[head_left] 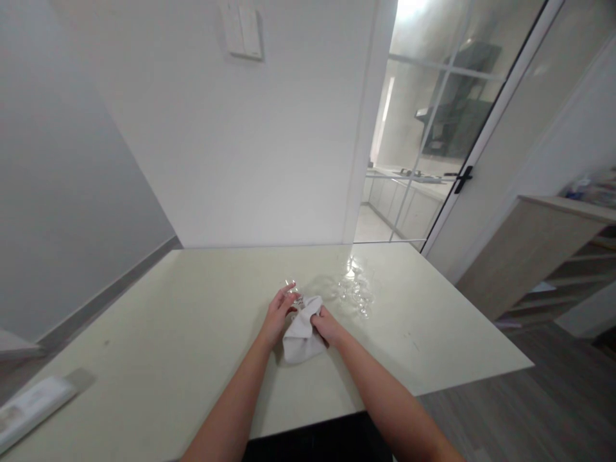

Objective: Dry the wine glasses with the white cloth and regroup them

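Note:
Near the middle of the pale table [202, 333], my left hand [280, 311] is closed around a small clear glass [292, 287], whose rim end points away from me. A light grey cloth [303, 340] is gripped in my right hand [327, 324]. The cloth's upper part touches the lower end of the glass, and its loose part hangs down toward the tabletop. The exact shape of the glass is partly hidden by my fingers and the cloth. Just right of my hands, several clear glass pieces [355, 289] sit in a group, their outlines hard to separate.
A white power strip [33, 410] lies at the table's left front. The wall [260, 147] borders the far edge. To the right are a glazed door [423, 128] with a black handle [463, 179] and a wooden shelf unit [539, 256].

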### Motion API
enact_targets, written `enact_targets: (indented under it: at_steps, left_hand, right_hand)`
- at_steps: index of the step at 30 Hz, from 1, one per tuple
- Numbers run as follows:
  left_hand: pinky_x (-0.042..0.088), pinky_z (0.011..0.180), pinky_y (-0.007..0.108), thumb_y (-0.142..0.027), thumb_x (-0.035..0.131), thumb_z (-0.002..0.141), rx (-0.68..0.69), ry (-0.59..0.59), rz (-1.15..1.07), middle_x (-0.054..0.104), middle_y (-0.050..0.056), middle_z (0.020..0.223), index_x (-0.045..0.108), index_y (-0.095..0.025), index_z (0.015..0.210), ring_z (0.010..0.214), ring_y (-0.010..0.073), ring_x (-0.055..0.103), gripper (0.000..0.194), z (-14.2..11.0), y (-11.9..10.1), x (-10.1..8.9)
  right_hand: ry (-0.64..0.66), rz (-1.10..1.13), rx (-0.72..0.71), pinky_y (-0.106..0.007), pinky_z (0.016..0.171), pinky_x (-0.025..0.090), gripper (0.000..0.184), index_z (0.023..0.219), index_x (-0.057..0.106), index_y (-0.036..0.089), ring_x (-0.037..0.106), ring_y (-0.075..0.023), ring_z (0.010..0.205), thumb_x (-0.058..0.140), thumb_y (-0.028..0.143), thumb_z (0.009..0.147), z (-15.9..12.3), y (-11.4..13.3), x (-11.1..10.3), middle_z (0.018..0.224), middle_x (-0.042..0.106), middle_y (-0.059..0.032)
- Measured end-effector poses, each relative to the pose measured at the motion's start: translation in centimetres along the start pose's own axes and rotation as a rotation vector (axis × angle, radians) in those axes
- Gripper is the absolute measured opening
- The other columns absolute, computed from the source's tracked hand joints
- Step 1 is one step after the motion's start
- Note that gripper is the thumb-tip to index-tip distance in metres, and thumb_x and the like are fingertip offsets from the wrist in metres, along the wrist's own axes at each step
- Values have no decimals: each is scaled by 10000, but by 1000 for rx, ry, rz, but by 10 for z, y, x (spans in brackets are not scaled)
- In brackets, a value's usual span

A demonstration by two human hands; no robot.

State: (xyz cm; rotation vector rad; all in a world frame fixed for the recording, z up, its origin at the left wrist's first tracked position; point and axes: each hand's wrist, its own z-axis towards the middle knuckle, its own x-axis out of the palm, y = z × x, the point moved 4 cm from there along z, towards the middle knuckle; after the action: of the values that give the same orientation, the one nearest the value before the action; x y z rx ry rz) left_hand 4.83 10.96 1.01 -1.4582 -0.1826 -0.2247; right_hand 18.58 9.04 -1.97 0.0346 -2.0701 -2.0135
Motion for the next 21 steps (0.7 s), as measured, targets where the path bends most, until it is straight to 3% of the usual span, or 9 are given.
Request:
enact_targets:
  at_steps: [4, 7, 10, 13, 16, 21]
  left_hand:
    - [465, 661, 223, -419, 752, 685, 27, -17, -28, 675, 33, 874, 603, -182, 1140, 776, 133, 628, 535, 2, -1, 0]
    - [451, 622, 206, -403, 771, 669, 37, -115, -96, 676, 20, 837, 603, -181, 1105, 702, 107, 621, 518, 4, -2, -4]
    - [455, 605, 195, -455, 719, 720, 32, -184, -297, 683, 26, 922, 579, -215, 1125, 698, 91, 630, 492, 5, -5, -11]
    - [476, 623, 200, -487, 684, 750, 18, -198, -418, 682, 38, 978, 568, -229, 1132, 734, 98, 646, 475, 6, -8, -15]
    - [487, 660, 220, -427, 717, 743, 36, -141, -339, 685, 50, 1005, 527, -234, 1207, 756, 113, 654, 537, 4, -12, -12]
    - [497, 749, 266, -297, 790, 679, 166, 78, 13, 673, 73, 1055, 461, -232, 1304, 828, 143, 649, 710, -10, -18, 8]
  right_hand:
    - [-26, 18, 17, -337, 828, 496, 298, 978, 655, 193, 644, -219, 901, 582, 240, 693, 3, -4, 0, 895, 724, -20]
    - [-144, 92, 25, -371, 895, 481, 301, 1003, 642, 215, 636, -227, 989, 585, 357, 744, 9, -7, -7, 963, 721, -37]
    - [-257, 218, 91, -392, 879, 494, 384, 1058, 615, 226, 655, -238, 969, 598, 458, 752, 14, -11, -16, 971, 720, -59]
    - [-223, 274, 147, -404, 837, 515, 444, 1087, 600, 230, 670, -248, 920, 601, 521, 751, 15, -14, -16, 945, 722, -73]
    - [-149, 150, 117, -402, 881, 496, 403, 1023, 633, 213, 662, -244, 939, 565, 522, 773, 12, -14, -12, 940, 720, -73]
    - [-147, -14, 31, -389, 970, 434, 295, 982, 660, 201, 626, -231, 1021, 545, 374, 772, 14, -14, -11, 995, 711, -59]
